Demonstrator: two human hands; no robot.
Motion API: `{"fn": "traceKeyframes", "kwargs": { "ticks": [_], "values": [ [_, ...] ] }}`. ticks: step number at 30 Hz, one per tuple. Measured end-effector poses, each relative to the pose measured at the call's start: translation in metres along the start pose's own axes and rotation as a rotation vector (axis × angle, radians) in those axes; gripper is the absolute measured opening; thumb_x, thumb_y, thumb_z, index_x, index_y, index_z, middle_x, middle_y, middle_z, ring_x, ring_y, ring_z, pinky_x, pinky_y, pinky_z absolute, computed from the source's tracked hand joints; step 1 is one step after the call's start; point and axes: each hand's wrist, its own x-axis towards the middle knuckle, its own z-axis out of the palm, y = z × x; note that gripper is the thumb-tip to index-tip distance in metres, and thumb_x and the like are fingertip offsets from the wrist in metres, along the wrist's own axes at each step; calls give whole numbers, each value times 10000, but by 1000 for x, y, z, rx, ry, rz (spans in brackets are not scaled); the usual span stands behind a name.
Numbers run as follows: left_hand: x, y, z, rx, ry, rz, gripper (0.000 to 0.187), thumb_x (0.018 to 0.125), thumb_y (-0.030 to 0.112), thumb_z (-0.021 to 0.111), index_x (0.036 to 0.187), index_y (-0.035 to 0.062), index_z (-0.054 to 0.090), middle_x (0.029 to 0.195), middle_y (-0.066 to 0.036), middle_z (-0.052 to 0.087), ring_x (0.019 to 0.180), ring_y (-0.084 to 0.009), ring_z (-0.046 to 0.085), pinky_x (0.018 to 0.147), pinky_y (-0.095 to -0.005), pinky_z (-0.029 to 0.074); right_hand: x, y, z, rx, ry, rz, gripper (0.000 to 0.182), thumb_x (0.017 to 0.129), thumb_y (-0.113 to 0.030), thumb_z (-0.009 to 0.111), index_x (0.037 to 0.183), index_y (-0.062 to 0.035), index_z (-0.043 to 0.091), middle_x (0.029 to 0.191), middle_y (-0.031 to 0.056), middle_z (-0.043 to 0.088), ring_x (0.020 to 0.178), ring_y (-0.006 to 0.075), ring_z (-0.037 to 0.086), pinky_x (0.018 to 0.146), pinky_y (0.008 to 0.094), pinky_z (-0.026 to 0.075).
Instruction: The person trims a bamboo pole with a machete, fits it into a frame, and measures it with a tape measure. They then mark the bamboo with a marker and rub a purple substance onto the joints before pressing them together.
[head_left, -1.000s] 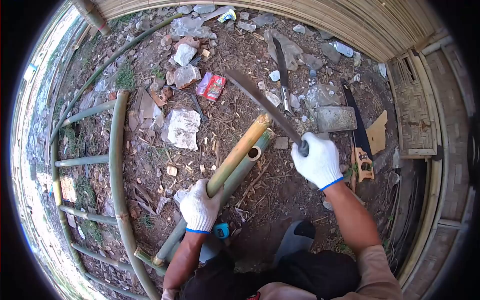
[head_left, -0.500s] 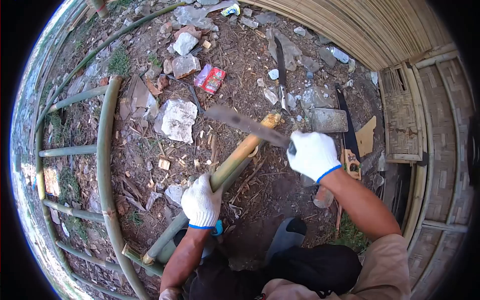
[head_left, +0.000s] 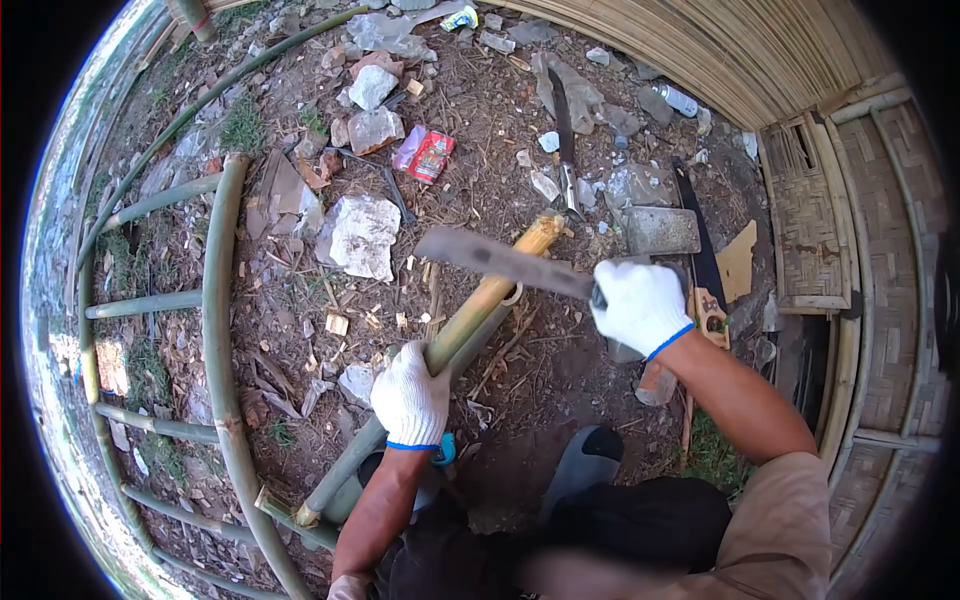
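In a white knitted glove, my left hand [head_left: 412, 400] is wrapped around a green bamboo pole [head_left: 465, 337]. The pole slants from lower left up to a pale, shaved end near the middle of the view. My gloved right hand [head_left: 642, 308] grips the handle of a machete [head_left: 505, 262]. Its broad, slightly blurred blade points left and overlaps the pole just below the shaved end. A second length of bamboo [head_left: 482, 340] runs close beneath the held pole.
A bamboo ladder-like frame [head_left: 225, 330] lies at left. Beyond the pole are a long knife [head_left: 566, 140], a handsaw [head_left: 697, 225], a grey block [head_left: 661, 231], a white stone [head_left: 358, 238] and a red packet [head_left: 431, 157]. Woven bamboo panels [head_left: 890, 280] stand at right.
The machete and right hand have shifted slightly right and down, with the blade now lower across the pole. The left hand keeps its hold. The whole view has shifted a little.
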Motion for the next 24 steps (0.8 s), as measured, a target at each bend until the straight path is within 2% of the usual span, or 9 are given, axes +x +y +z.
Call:
{"fn": "traceKeyframes", "kwargs": {
  "ticks": [3,7,9,11,15,17,18,21,24],
  "values": [
    [9,18,1,35,-53,-60,365,813,268,792,1127,101,709,931,-165,753,872,-357,737,790,-458,570,1,-9,8,92,173,132,271,857,-317,680,908,-51,686,740,229,709,699,385,729,661,498,593],
    [4,4,-2,-48,-19,-46,361,813,262,787,1124,96,708,956,-165,758,889,-366,738,804,-463,569,-16,-23,14,-38,-48,-154,249,846,-296,695,910,-55,684,734,227,706,693,380,726,653,484,592],
    [1,10,1,-34,-21,-33,359,813,254,781,1127,97,705,959,-170,756,894,-364,738,804,-462,570,19,26,9,-47,117,123,232,851,-282,693,908,-58,685,740,222,710,693,383,728,656,491,592],
    [13,26,-2,-29,-55,-87,343,813,245,771,1116,99,706,942,-161,757,885,-360,738,798,-463,568,12,-2,15,77,218,189,230,867,-289,682,902,-62,684,754,226,716,722,389,734,668,502,591],
    [1,10,3,-79,24,-71,336,789,235,789,1088,104,710,901,-157,753,865,-353,737,791,-450,572,-13,-40,9,-37,46,-174,235,817,-308,712,856,-80,668,734,190,708,721,369,735,660,473,592],
    [-3,3,6,-45,-1,-75,332,793,227,790,1089,100,709,897,-150,753,868,-350,737,792,-446,573,15,6,19,-56,261,-90,206,833,-285,711,819,-90,649,705,175,679,675,375,708,641,483,573],
    [-1,10,5,-91,46,-10,332,800,225,786,1096,96,707,906,-153,751,866,-351,737,793,-447,573,35,28,8,-11,160,39,195,847,-274,700,832,-83,662,737,175,698,691,378,710,660,479,579],
    [10,26,2,-105,8,-50,334,812,223,776,1106,84,699,932,-170,745,870,-364,734,791,-449,571,31,-4,19,120,280,207,180,840,-275,710,873,-100,682,750,175,712,714,388,714,682,506,576],
    [9,14,1,-114,39,-42,332,808,223,775,1099,81,701,930,-172,745,872,-364,735,789,-447,572,1,-36,18,19,205,-119,198,808,-269,719,824,-97,623,691,157,681,673,369,715,639,503,569]
  ]
}}
